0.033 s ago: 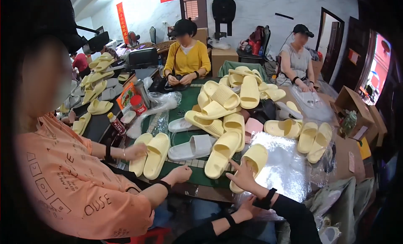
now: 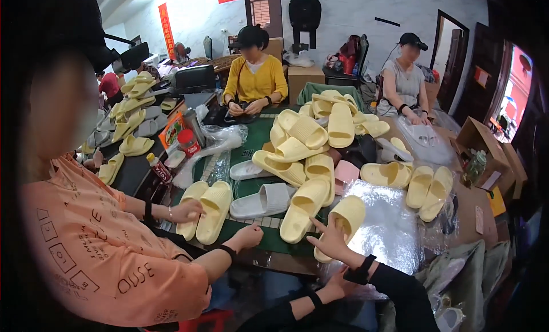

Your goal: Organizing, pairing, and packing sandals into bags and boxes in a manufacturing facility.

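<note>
My right hand (image 2: 333, 242) is over a pale yellow slipper (image 2: 350, 213), with its index finger and thumb stretched apart. The hand covers part of the slipper; whether other fingers touch it is unclear. Below, at the table's near edge, my left hand (image 2: 337, 285) is beside a shiny clear plastic bag (image 2: 380, 232); its fingers are mostly hidden. Another yellow slipper (image 2: 303, 209) lies just left of my right hand. Farther left, a grey slipper (image 2: 263, 202) rests on the green table top.
At my left a co-worker in an orange shirt (image 2: 108, 246) reaches over a yellow slipper pair (image 2: 214, 213). A heap of yellow slippers (image 2: 300, 132) fills the middle. Another pair (image 2: 437, 194) lies at right near a cardboard box (image 2: 486, 146). Two people sit across.
The co-worker's far hand at the left has shifted slightly down and right over the yellow slippers. My own hands stay almost where they were.
</note>
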The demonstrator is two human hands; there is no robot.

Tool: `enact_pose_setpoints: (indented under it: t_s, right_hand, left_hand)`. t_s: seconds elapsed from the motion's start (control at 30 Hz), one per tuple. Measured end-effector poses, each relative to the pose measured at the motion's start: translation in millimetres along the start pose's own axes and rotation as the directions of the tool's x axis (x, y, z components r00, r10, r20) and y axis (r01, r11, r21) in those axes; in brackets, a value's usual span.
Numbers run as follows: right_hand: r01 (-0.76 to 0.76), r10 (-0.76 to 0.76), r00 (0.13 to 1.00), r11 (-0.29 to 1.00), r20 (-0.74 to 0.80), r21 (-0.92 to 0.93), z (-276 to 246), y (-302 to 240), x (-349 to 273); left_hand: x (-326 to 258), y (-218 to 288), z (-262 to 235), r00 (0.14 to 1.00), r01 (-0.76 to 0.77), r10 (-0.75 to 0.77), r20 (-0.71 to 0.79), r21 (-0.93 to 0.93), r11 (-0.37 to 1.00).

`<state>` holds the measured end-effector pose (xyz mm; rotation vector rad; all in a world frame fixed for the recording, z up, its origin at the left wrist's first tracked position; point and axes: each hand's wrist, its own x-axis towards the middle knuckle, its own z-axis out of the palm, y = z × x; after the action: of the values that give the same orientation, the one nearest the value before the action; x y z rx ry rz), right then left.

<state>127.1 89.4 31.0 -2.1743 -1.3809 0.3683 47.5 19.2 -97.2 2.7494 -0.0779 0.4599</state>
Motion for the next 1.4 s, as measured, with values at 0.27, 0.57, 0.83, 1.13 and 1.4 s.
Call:
enact_pose_setpoints:
  t_s: [0.27, 0.57, 0.83, 1.13, 1.4]
  right_hand:
    - [-0.358, 0.359, 0.934, 0.933, 0.001, 0.034, 32, -9, 45]
    - [-0.413, 0.414, 0.908, 0.91, -0.071, 0.023, 33, -2, 58]
    - [-0.351, 0.35, 0.936, 0.933, 0.022, 0.085, -23, 17, 50]
    - [-0.015, 0.146, 0.942, 0.918, -0.303, 0.397, -71, 10, -43]
    - [-0.162, -0.128, 0.921, 0.733, 0.368, 0.661, -139, 19, -138]
  left_hand:
    - [-3, 3, -7, 0.988, -0.096, 0.088, 0.127, 0.055, 0.994]
    - [-15, 0, 59, 0.879, -0.168, -0.208, -0.429, -0.688, 0.706]
    - [6, 16, -42, 0.998, 0.044, -0.048, -0.041, -0.1, 0.994]
    - [2, 31, -68, 0.99, 0.088, -0.093, 0.104, 0.051, 0.995]
    - [-21, 26, -28, 0.984, -0.178, 0.179, 0.013, 0.185, 0.966]
